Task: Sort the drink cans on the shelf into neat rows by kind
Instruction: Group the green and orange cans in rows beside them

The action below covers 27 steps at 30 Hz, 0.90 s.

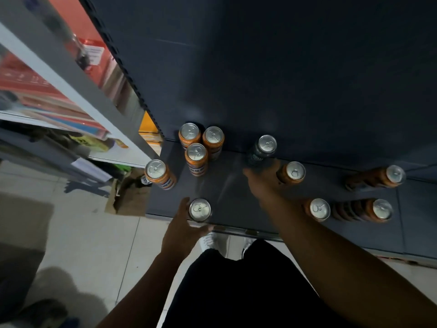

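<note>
The dark shelf (236, 190) sits low above a tiled floor (82, 233), and its front lip is the main hazard. The front can (199, 209) stands right at that edge with the left hand (182, 223) wrapped round its side, so a slack grip or an outward nudge could drop it onto the tiles. Its side is hidden, so its kind cannot be told. The right forearm stretches across the shelf, passing just beside the wrist-side orange can (292, 172) and the forearm-side orange can (319, 209), and a sideways sweep could knock either over. The right hand (259, 179) is at the foot of the dark can (264, 147) by the back wall. Blur hides the fingers, so I cannot tell whether that grip is closed or only touching, and a low tug could tip this tall can. A grey rack (71, 74) crowds the left end, with a torn cardboard box (128, 200) on the floor below the corner. Four bunched orange cans (196, 155) fill the left back area, one of them near the corner edge. Two far orange cans (380, 209) stand well apart at the right.
</note>
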Available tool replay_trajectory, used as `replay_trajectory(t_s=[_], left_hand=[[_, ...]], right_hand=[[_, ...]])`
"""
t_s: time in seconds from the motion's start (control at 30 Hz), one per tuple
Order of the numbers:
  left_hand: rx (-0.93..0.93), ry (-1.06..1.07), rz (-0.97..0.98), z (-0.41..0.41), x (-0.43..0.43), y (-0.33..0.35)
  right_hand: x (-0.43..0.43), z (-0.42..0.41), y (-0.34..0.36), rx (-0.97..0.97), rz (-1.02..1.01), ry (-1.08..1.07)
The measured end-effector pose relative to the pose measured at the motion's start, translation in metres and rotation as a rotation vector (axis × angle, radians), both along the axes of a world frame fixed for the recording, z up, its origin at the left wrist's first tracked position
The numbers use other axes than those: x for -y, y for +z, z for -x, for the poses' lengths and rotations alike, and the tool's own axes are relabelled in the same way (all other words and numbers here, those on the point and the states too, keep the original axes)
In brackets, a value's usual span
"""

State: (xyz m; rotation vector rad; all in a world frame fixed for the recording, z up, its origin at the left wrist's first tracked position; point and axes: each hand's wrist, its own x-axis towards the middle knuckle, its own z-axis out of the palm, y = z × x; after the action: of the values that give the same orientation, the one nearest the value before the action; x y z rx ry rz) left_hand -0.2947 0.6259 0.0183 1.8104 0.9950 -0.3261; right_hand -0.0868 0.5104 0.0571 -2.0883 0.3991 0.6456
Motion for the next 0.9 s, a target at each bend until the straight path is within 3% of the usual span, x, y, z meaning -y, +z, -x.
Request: replay_trajectory(t_s=[0.13, 0.4, 0.67, 0.9], left_hand=[[0.028, 0.070, 0.065, 0.004, 0.001, -0.030], [0.129, 0.118, 0.076, -0.012, 0.003, -0.043], [0.134, 0.215, 0.126, -0.026, -0.001, -0.026], [0.317, 0.379, 0.245, -0.039, -0.009, 0.023]], right_hand=[[-0.012, -0.020, -0.032, 0.029, -0.091, -0.124], [-0.015, -0.054, -0.065, 0.078, -0.224, -0.164], [-0.008, -0.038, -0.042, 0.054, -0.281, -0.193], [0.015, -0.005, 0.004, 0.044, -0.387, -0.144]])
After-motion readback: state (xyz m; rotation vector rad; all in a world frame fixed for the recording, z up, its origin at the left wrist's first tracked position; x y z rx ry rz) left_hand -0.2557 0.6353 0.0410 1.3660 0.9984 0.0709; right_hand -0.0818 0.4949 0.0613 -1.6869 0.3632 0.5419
